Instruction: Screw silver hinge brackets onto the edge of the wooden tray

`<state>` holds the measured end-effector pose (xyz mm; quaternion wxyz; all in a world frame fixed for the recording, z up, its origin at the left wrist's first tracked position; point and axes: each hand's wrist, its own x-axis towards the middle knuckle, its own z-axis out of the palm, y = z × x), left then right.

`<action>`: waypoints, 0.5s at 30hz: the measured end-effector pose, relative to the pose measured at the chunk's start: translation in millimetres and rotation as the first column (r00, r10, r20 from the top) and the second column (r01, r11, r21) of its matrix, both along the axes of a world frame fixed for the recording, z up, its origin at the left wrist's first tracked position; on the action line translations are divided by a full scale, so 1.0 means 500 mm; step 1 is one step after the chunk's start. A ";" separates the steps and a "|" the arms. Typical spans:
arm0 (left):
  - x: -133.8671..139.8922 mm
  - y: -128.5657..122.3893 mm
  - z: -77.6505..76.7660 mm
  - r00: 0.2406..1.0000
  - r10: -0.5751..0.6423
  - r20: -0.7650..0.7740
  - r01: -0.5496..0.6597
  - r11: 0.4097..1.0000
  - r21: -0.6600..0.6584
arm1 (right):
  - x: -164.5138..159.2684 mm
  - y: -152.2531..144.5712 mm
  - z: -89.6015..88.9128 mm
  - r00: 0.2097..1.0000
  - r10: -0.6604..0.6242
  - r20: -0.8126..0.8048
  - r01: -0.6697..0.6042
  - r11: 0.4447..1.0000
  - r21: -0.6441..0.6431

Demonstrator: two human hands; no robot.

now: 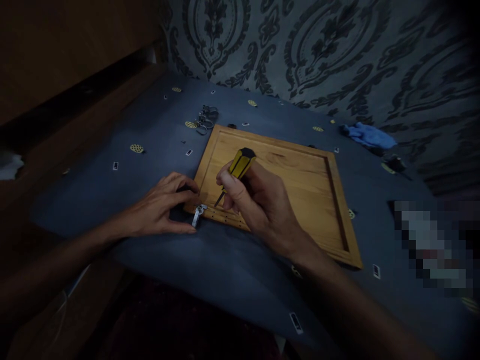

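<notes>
Closest in is the silver metal hinge-like fitting (197,216), at the 8 o'clock corner of the framed, honey-coloured wooden panel (300,200). Its long axis runs roughly 7 to 1 o'clock. The left hand (159,202) is nearer, coming in from 9 o'clock: thumb by the fitting's lower end, other fingers curled over at the panel's corner. They make a loose C, but I honestly can't tell if they're pinching the metal.

Right hand (262,200) has its fingers wrapped snugly round the yellow-and-black plastic-handled screwdriver (242,162). From those fingers the fitting lies at 8 o'clock. The thin tip points to 7 and ends just beside the fitting, on its 2 o'clock side; can't tell if it's touching wood.

Further back on the blue printed fabric (210,265): a dark wiry tangle (206,120) past the panel's 10 o'clock corner, and a crumpled bright-blue cloth (369,135) around 2.
</notes>
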<state>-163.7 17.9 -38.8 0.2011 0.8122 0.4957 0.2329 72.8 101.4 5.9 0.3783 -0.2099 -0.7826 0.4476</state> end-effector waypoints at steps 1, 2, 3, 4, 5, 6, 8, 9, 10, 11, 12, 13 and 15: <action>0.000 0.000 0.000 1.000 0.001 -0.001 -0.001 1.000 -0.006 | 0.000 0.000 -0.002 1.000 0.013 0.014 -0.013 0.999 0.034; 0.001 0.000 0.000 1.000 0.002 -0.001 -0.002 1.000 -0.010 | 0.000 0.000 -0.005 0.999 0.022 0.029 -0.024 0.998 0.066; 0.001 0.001 0.000 1.000 0.003 -0.002 -0.003 1.000 -0.011 | 0.001 0.000 -0.007 0.998 0.028 0.048 -0.033 0.995 0.093; 0.002 0.001 0.000 1.000 0.001 -0.003 -0.001 1.000 -0.010 | 0.002 0.001 -0.010 0.997 0.029 0.068 -0.037 0.993 0.115; 0.002 0.001 0.000 1.000 -0.002 -0.004 0.002 1.000 -0.006 | 0.004 0.003 -0.011 0.996 0.026 0.088 -0.038 0.990 0.133; 0.002 0.002 0.000 1.000 -0.005 -0.007 0.005 1.000 -0.001 | 0.005 0.004 -0.012 0.994 0.021 0.108 -0.037 0.988 0.149; 0.001 0.002 0.001 1.000 -0.011 -0.008 0.011 1.000 0.005 | 0.008 0.006 -0.010 0.990 0.010 0.142 -0.035 0.983 0.181; 0.001 0.002 0.001 1.000 -0.014 -0.007 0.014 1.000 0.006 | 0.009 0.007 -0.007 0.988 0.009 0.154 -0.038 0.981 0.191; 0.001 0.002 0.001 1.000 -0.015 -0.006 0.015 1.000 0.007 | 0.009 0.007 -0.002 0.986 0.011 0.164 -0.043 0.980 0.193; 0.000 0.002 0.001 1.000 -0.017 -0.005 0.017 1.000 0.010 | 0.010 0.007 0.004 0.986 0.013 0.166 -0.044 0.982 0.185; 0.000 0.002 0.001 1.000 -0.019 -0.004 0.019 1.000 0.014 | 0.010 0.007 0.011 0.987 0.008 0.159 -0.035 0.985 0.167; 0.000 0.002 0.000 1.000 -0.021 -0.006 0.021 1.000 0.017 | 0.009 0.005 0.019 0.990 -0.006 0.142 -0.015 0.989 0.146; 0.000 0.003 -0.001 1.000 -0.024 -0.009 0.024 0.999 0.025 | 0.005 0.001 0.034 0.995 -0.063 0.076 0.054 0.992 0.118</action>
